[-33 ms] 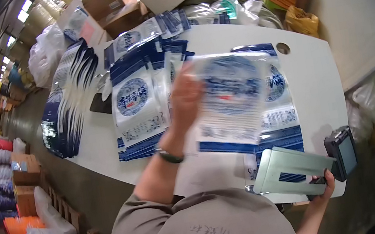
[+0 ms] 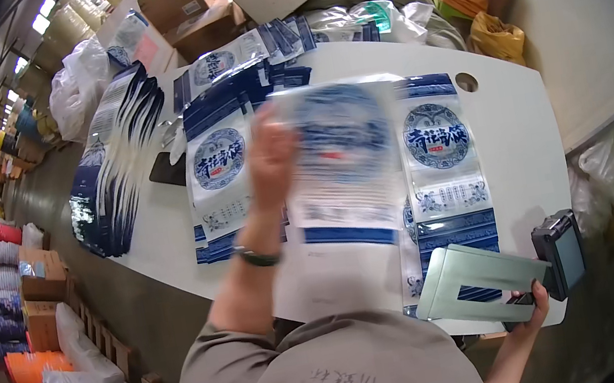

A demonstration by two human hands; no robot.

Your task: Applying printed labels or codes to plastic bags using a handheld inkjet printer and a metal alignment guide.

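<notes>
Holding a printed bag (image 2: 342,157) by its nine-o'clock edge, my left hand (image 2: 273,156) hovered over the white surface (image 2: 516,128); at four o'clock my right hand (image 2: 536,306) gripped a black device (image 2: 549,252).

The white table (image 2: 515,124) offers passage right of the pouch stack (image 2: 437,141), with the black device (image 2: 559,253) obstructing its near end.

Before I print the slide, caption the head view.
The left hand holds a printed bag over the white table; the right hand grips a pale green plate.
</notes>
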